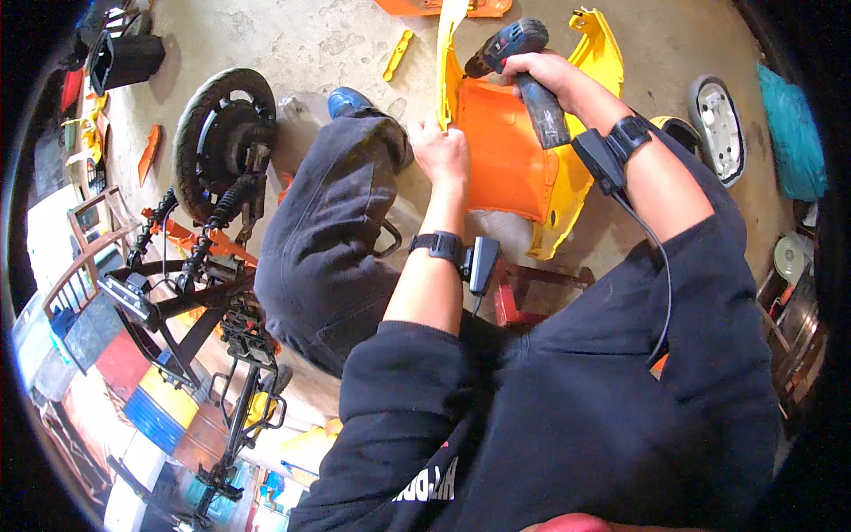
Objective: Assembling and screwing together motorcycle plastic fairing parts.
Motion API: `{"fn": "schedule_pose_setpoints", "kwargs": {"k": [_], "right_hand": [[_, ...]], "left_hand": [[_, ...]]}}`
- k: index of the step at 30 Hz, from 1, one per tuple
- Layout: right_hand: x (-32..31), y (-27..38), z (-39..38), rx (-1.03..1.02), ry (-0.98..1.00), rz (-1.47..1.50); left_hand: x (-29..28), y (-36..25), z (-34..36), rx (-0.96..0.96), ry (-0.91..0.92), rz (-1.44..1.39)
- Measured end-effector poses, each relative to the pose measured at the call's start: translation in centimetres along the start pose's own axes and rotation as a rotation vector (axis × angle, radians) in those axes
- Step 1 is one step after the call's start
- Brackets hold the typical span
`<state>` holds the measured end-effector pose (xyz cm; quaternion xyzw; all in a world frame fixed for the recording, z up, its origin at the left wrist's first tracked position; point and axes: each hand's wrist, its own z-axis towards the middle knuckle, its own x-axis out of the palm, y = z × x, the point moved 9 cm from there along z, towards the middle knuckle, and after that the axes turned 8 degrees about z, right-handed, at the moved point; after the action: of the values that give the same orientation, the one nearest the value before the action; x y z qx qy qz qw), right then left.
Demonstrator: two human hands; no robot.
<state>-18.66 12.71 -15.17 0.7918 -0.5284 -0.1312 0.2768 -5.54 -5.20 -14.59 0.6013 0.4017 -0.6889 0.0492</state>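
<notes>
My right hand (pixel 548 74) is wrapped around the grip of a blue-and-black cordless drill (pixel 521 37). The drill's nose points left, against or just above a narrow upright yellow panel (pixel 449 55); its tip is too small to make out. At the lower end of that panel my left hand (pixel 441 152) is closed on its edge. Between the yellow side pieces sits a curved orange panel (pixel 501 164). Another yellow side panel (pixel 601 55) runs down its right side, partly behind my right forearm. Each wrist wears a black strap with a small box.
A bare scooter frame with a black wheel (pixel 226 133) stands to my left. Beyond my blue shoe (pixel 348 101) lies a yellow strip (pixel 397 56). Red legs of a low stool (pixel 510 297) show beneath me. On the right are an oval white-and-grey part (pixel 719 130) and a teal bag (pixel 792 133).
</notes>
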Motion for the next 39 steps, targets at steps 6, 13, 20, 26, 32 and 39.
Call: {"fn": "schedule_pose_setpoints", "kwargs": {"k": [6, 13, 20, 26, 32, 39], "right_hand": [[-0.9, -2.0, 6.9, 0.005, -0.059, -0.066], [-1.3, -2.6, 9.5, -0.094, 0.021, 0.027], [-1.1, -3.8, 10.9, -0.038, 0.028, 0.024], [-1.6, -4.9, 11.6, 0.057, 0.111, 0.057], [0.0, -3.7, 9.7, -0.03, 0.151, -0.01], [-1.4, -4.1, 10.7, 0.009, 0.127, 0.075]], "left_hand": [[-0.2, -0.5, -0.2, 0.042, -0.045, -0.119], [-0.6, -0.6, -0.6, 0.014, -0.011, -0.182], [-0.6, -0.6, -0.8, 0.019, 0.019, -0.165], [-0.9, -0.6, -1.2, 0.007, -0.007, -0.181], [-1.3, -0.3, -1.3, 0.012, 0.002, -0.163], [-0.9, -0.3, -1.5, 0.015, 0.011, -0.153]]}}
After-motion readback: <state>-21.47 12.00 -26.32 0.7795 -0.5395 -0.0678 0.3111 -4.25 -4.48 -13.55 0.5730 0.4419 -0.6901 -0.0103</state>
